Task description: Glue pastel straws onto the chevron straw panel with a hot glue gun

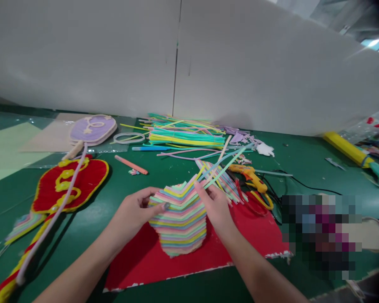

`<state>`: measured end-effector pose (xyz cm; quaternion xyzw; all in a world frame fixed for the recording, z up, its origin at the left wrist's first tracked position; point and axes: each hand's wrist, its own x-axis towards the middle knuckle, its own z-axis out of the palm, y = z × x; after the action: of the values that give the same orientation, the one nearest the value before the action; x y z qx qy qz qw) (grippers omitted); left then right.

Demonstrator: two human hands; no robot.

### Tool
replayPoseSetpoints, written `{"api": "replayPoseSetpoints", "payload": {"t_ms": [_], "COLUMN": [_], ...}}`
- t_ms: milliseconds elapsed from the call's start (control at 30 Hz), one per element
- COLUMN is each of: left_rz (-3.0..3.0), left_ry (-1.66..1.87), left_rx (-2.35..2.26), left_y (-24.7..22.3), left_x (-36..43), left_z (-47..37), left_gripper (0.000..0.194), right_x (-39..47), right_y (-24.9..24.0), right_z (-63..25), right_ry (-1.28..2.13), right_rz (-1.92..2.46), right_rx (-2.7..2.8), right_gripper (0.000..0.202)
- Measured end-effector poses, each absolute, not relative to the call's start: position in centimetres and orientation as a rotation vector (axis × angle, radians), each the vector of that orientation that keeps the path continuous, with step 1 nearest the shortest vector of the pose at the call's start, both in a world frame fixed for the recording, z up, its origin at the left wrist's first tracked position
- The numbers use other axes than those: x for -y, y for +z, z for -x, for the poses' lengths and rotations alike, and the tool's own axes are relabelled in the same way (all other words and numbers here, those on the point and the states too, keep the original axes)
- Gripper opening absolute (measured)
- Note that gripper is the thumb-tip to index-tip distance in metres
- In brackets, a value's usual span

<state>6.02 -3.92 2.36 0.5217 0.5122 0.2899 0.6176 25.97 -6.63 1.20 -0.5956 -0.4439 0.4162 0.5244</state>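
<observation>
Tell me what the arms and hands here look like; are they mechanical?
They are human. The left forearm and right forearm show no sleeves, cables or markings. The left hand and right hand are slender and ungloved, with no watch visible. The left thumbnail looks glossy, perhaps polished.

Chenille stems (186, 139) lie behind the hands (217, 207).

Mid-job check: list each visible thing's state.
Striped pipe-cleaner panel: held in both hands, strands projecting at top
Left hand: pinching panel's edge
Right hand: gripping panel's upper edge
Yellow-orange glue gun: lying on its side
Red board: flat, near edge ragged
Red fan: lying down
Purple fan: face up
Loose pipe cleaners: heaped
</observation>
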Motion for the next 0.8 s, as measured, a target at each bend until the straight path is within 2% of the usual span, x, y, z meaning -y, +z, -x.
{"api": "replayPoseSetpoints", "payload": {"t_ms": [133,500,800], "left_rz": [-1.19,-1.073,-1.021], "left_ry": [0.7,0.802,0.878], "left_rx": [-1.154,-1.217,-1.255], "left_y": [2.3,2.31,2.53], "left_x": [4.03,4.04,4.0], "left_z": [-6.1,-5.98,-6.06], "left_gripper": [0.056,0.043,0.046], "right_x": [6.64,6.72,6.84], "right_y": [0.93,0.88,1.02], "right_z": [-25.89,-25.75,-25.71], "right_ry": [0.987,1.009,0.992], "right_rz": [1.433,1.37,1.433], "right_rx": [0.991,1.104,1.079], "right_gripper": [0.039,0.049,0.052]}}
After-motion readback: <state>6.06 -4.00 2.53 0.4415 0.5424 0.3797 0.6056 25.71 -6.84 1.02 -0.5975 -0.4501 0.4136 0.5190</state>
